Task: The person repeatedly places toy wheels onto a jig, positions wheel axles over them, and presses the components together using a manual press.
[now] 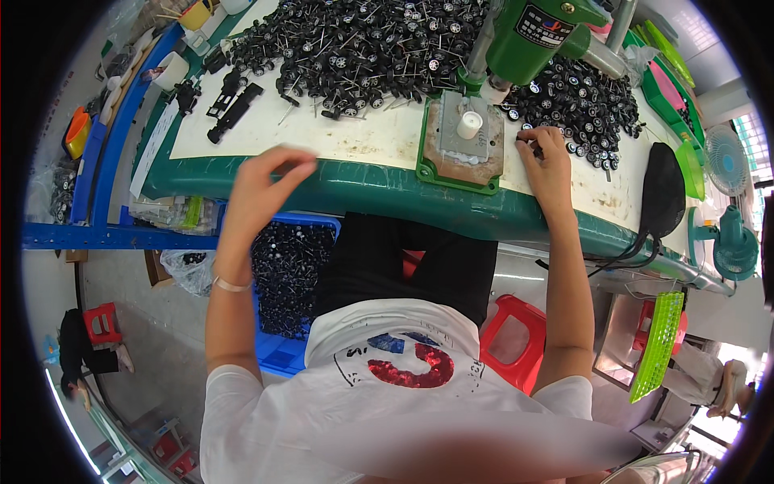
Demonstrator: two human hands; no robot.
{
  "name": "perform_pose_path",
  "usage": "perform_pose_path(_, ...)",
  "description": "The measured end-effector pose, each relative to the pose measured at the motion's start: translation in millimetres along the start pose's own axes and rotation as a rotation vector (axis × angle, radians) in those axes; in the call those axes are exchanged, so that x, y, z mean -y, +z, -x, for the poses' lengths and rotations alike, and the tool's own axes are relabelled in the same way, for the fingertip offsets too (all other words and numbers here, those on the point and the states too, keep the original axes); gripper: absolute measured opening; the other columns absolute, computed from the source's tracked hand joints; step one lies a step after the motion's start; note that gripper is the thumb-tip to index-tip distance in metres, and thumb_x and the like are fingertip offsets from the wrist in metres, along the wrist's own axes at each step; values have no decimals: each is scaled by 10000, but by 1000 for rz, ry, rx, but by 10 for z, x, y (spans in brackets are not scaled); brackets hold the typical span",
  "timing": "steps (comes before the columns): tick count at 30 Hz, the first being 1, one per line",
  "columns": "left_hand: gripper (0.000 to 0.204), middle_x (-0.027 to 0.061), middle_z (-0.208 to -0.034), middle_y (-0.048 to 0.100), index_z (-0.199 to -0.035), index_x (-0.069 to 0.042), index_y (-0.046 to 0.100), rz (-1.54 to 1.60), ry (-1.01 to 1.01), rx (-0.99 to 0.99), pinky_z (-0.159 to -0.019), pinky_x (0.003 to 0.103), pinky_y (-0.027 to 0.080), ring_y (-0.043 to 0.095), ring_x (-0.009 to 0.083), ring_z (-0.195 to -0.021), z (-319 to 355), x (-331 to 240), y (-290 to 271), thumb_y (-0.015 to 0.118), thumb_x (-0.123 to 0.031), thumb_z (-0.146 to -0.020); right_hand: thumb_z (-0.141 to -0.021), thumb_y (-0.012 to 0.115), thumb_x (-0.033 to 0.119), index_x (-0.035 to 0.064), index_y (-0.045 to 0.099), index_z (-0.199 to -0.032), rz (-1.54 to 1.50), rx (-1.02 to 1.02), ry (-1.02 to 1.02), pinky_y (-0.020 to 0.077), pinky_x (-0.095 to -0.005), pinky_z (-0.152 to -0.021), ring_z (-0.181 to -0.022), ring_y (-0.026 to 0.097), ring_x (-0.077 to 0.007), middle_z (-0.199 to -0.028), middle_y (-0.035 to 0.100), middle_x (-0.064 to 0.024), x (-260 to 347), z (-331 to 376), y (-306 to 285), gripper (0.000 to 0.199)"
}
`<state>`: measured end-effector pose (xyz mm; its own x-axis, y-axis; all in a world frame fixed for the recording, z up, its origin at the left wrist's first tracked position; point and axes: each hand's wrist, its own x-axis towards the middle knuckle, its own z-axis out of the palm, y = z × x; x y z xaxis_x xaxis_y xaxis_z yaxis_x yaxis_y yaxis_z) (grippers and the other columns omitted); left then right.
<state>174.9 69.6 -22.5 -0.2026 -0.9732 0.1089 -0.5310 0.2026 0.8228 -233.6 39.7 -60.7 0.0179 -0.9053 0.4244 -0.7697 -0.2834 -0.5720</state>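
My right hand is at the right side of the green hand press, its thumb and fingertips pinched around a small black wheel, mostly covered by the fingers. Beside it spreads a pile of loose black toy wheels with silvery hubs. On the press base, a grey metal plate carries a white cylindrical holder under the ram. My left hand, slightly blurred, hovers over the table's front edge with thumb and fingers apart. Nothing shows in it.
A large heap of wheels on metal axles covers the back of the table. Black chassis parts lie at left. Below, a blue crate holds more wheel-and-axle pieces. A black cap hangs at the right edge, near small fans.
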Motion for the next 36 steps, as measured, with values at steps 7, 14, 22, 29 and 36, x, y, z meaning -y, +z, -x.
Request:
perform_pose_path(7,168,96,-905,664,-981,-21,680,-242,399,-127,-686,327,492,643,224,-781,-988,-207,946,638,-101,-839,-818,669,78,31,635,-997,8,-76,-37,460,-316,-773,-896,571,-227,-994,589,-85,-22,41,4,188)
perform_pose_path(14,162,110,-924,658,-959,-45,671,-381,296,-173,-730,423,503,634,326,-834,-1258,-162,1201,608,-92,-818,-811,672,106,54,638,-982,26,-72,-38,458,-359,-775,-910,573,-262,-944,600,-80,-66,46,5,182)
perform_pose_path(22,170,9,-798,627,-1003,-7,688,220,153,-271,-645,226,427,545,84,-712,-883,-106,1079,651,-72,-850,-838,661,114,55,648,-1061,98,-153,-161,458,-357,-775,-906,564,-275,-980,595,-107,8,1,-25,231)
perform_pose_path(29,128,-5,-828,688,-919,-37,708,424,88,-260,-675,206,401,535,52,-729,-723,-68,1159,713,-123,-825,-848,647,75,10,634,-1069,-412,-107,16,466,-289,-840,-912,597,-159,-981,627,-72,514,-88,70,231)
perform_pose_path(36,120,-3,-826,689,-903,-19,713,641,70,-187,-628,186,396,516,42,-666,-676,-72,1137,712,-110,-825,-827,685,66,7,664,-1050,-586,51,41,450,-275,-872,-939,584,-131,-1007,611,-35,687,-191,200,232)
